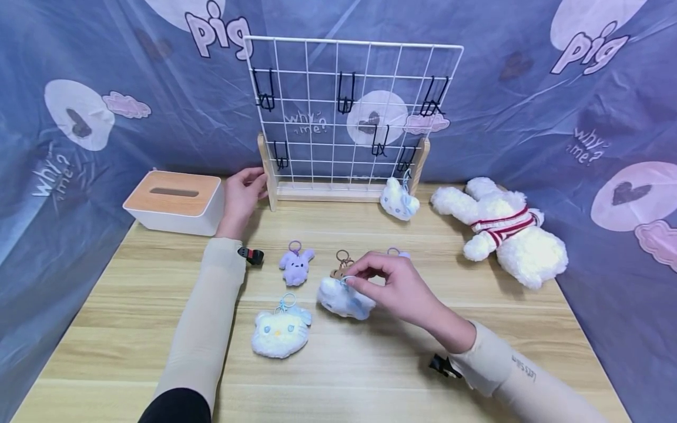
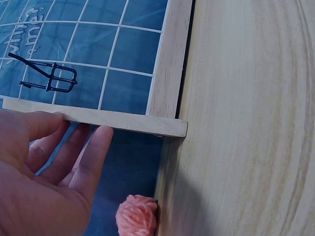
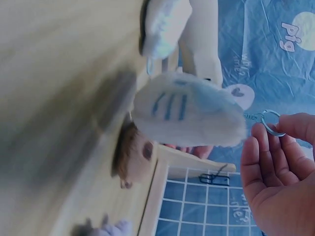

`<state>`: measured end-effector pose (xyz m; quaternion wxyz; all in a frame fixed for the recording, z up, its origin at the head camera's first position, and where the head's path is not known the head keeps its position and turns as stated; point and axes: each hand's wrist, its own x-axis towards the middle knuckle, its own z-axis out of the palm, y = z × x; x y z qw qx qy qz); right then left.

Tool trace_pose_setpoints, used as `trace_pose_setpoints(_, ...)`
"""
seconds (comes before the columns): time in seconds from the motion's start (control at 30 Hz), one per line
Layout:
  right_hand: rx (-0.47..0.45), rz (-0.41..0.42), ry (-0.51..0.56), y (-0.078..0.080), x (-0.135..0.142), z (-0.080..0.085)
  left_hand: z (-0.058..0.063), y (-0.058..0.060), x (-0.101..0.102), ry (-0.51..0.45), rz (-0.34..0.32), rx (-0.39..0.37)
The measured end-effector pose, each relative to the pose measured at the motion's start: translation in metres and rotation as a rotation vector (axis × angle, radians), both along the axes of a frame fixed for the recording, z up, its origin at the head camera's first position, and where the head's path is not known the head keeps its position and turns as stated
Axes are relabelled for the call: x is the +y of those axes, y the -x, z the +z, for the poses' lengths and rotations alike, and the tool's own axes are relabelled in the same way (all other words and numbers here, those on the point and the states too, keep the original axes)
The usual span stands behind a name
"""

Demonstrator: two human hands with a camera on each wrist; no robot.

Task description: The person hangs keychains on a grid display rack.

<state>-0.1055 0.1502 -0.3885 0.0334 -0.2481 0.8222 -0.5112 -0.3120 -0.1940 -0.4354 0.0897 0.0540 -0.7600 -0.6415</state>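
Note:
My right hand (image 1: pixel 394 288) pinches the light blue ring (image 3: pixel 271 123) of a white plush cat-head keychain (image 3: pixel 189 110), which hangs from it over the table. At the white wire grid rack (image 1: pixel 312 138), my left hand (image 2: pixel 54 167) touches the outside of the left wooden post (image 2: pixel 125 124) with its fingertips. Another white cat-head keychain (image 1: pixel 280 333) lies face up nearer the front. Beyond it lies a purple plush keychain (image 1: pixel 296 267). A brown plush keychain (image 3: pixel 135 157) and a second purple one (image 1: pixel 404 254) are partly hidden behind my right hand in the head view.
Several black hooks (image 1: pixel 346 94) hang on the grid. One white plush keychain (image 1: pixel 399 200) hangs at the rack's lower right. A tissue box (image 1: pixel 174 202) stands left of my left hand, and a white stuffed toy (image 1: pixel 502 229) lies at the right.

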Motion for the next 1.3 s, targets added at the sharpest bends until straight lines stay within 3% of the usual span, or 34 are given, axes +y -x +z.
trace_pose_setpoints(0.47,-0.033,-0.131,0.021,0.037,0.015,0.03,0.002,0.0,0.0,0.002,0.001,0.003)
trace_pose_setpoints(0.73,-0.06,-0.186,0.088,0.064,0.025,0.034,0.002,0.001,0.001,-0.004,-0.007,0.003)
trace_pose_setpoints(1.3,-0.026,-0.296,0.142,0.102,0.04,0.046,0.001,0.0,0.001,-0.001,0.0,0.001)
